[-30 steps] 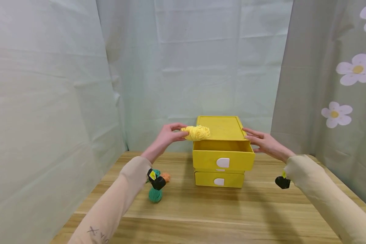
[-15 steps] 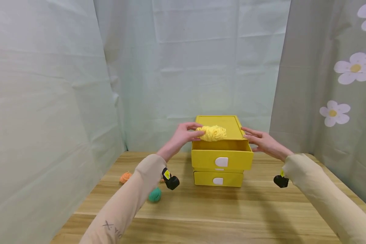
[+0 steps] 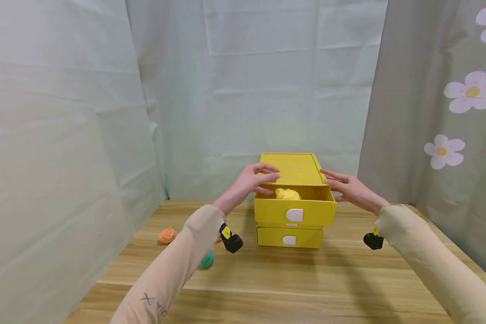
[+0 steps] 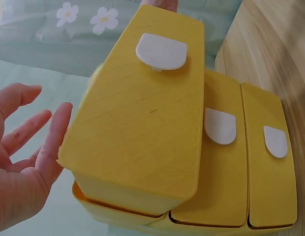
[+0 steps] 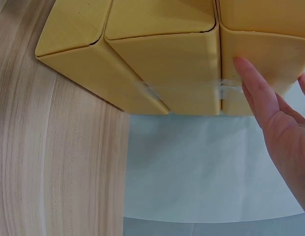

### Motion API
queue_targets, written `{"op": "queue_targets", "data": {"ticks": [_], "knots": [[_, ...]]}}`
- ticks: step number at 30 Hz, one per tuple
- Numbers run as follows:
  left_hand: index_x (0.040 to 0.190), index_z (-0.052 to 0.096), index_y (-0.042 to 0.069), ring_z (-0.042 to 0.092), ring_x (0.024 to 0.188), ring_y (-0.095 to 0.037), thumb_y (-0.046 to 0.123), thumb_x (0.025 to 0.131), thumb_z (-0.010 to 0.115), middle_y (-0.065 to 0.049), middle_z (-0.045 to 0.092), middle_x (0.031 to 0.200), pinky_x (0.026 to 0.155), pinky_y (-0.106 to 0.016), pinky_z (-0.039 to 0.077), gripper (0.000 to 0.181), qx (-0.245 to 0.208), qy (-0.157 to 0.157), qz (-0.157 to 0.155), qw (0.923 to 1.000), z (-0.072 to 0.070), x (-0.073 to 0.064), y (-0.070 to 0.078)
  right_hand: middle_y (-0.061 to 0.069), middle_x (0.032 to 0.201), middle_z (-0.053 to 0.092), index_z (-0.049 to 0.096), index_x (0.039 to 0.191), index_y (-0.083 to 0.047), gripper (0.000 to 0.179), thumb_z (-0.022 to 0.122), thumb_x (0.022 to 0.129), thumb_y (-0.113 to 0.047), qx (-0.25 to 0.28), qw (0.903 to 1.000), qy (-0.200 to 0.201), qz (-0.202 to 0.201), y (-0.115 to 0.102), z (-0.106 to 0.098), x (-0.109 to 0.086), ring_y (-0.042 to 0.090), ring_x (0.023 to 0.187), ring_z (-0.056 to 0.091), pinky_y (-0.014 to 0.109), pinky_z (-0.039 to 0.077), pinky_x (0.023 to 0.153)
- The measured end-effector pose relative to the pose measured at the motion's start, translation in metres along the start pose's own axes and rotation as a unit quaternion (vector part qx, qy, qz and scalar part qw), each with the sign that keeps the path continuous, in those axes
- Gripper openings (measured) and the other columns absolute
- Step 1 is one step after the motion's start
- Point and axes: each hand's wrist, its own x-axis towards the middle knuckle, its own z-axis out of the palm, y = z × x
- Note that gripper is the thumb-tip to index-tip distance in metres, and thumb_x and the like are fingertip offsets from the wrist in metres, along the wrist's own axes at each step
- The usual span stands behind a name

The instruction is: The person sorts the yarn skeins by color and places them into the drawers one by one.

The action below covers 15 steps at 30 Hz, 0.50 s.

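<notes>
A yellow yarn ball [image 3: 287, 194] lies inside the pulled-out top drawer [image 3: 316, 212] of a yellow drawer box [image 3: 293, 167]; the drawer's front wall hides its lower part. Just above the drawer's left edge hovers my left hand [image 3: 251, 180], fingers spread and holding nothing; the left wrist view shows the empty palm side of this left hand [image 4: 32, 152] beside the drawer front. Against the box's upper right side rests my right hand [image 3: 348, 188]. In the right wrist view, fingers of that hand [image 5: 278, 115] touch the side wall with little bend.
On the table's left lies an orange yarn ball [image 3: 167, 235], and a teal yarn ball [image 3: 207, 259] is partly covered by my left sleeve. Two lower drawers with white tabs are pushed in, the bottom one [image 3: 267, 236] near the tabletop. Pale curtains [image 3: 259, 90] stand behind.
My left hand carried the yellow yarn ball rightward over the top drawer and let it go; it now lies inside. My right hand stayed at the box's side.
</notes>
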Motion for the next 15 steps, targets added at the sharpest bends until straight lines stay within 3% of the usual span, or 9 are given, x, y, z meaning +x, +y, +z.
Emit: {"op": "queue_targets", "data": {"ticks": [11, 15], "knots": [[0.109, 0.058, -0.007, 0.051, 0.103, -0.034, 0.01, 0.085, 0.064, -0.015, 0.055, 0.106, 0.072, -0.042, 0.05, 0.03, -0.015, -0.002, 0.002, 0.9999, 0.0038, -0.0007, 0.0029, 0.017, 0.146, 0.016, 0.016, 0.146, -0.012, 0.06, 0.046, 0.096, -0.027, -0.001, 1.0, -0.001, -0.007, -0.0001, -0.0022, -0.0027, 0.04, 0.126, 0.024, 0.054, 0.033, 0.09], [0.109, 0.057, -0.009, 0.054, 0.1, -0.033, 0.009, 0.084, 0.065, -0.014, 0.057, 0.105, 0.073, -0.042, 0.049, 0.032, -0.009, -0.011, 0.019, 0.9997, 0.0064, -0.0021, 0.0018, 0.016, 0.146, 0.015, 0.016, 0.146, -0.012, 0.058, 0.045, 0.097, -0.025, 0.003, 1.0, -0.005, -0.007, 0.0007, -0.0015, -0.0031, 0.04, 0.126, 0.024, 0.054, 0.032, 0.09]]}}
